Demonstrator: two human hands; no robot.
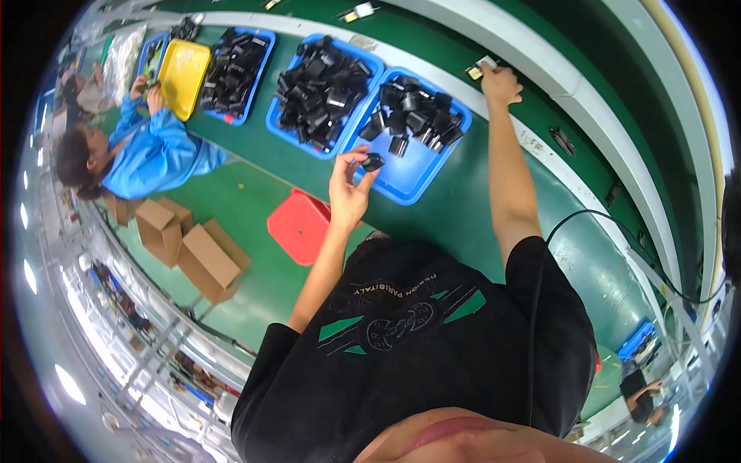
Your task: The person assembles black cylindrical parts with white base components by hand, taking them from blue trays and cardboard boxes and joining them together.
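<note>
My left hand [352, 185] pinches a small black plastic housing [373, 162] between thumb and fingers, above the near left part of a blue tray [403, 181]. Black housings [417, 116] lie heaped in the far half of that tray. My right arm stretches far forward to the green belt beyond the table. There my right hand [501, 83] has its fingers closed on a small white and yellowish part [480, 68] with thin leads. The fingertips partly cover that part, so its exact kind cannot be made out.
Another blue tray [270, 119] full of black housings adjoins on the left, then a third [272, 46] and a yellow tray [184, 77]. A co-worker in blue [158, 158] sits there. A red stool [299, 228] and cardboard boxes [208, 262] stand below. Parts [563, 142] lie along the belt.
</note>
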